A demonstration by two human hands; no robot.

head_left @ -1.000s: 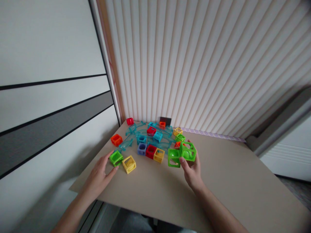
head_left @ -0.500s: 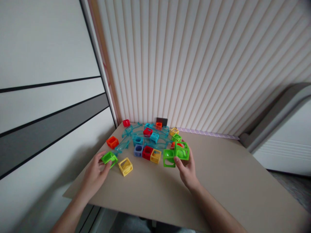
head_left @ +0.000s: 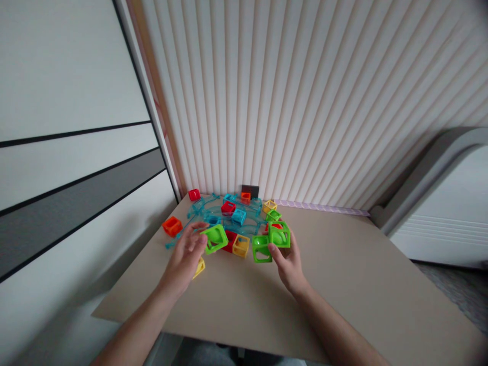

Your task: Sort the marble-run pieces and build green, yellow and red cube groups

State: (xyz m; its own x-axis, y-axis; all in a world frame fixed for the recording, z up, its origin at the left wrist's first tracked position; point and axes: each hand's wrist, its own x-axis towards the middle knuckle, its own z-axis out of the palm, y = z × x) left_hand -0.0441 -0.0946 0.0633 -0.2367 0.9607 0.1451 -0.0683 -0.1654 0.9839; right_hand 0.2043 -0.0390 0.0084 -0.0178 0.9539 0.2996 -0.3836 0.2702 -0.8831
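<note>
My left hand grips a green cube block by its left side, raised over the table. To its right, my right hand holds a pair of joined green cube blocks, one set lower and to the left of the other. A gap separates the single block from the pair. Below my left wrist a yellow cube block is partly hidden. Between the hands, another yellow block sits against a red block on the table.
Clear blue track pieces lie toward the back among red, blue and orange blocks. An orange-red block rests at the left. A dark box stands by the pleated blind. The table reaches far to the right.
My left hand has moved right with its green block, away from the table's left side and nearer the joined pair. My right hand has barely moved, still holding the pair.
</note>
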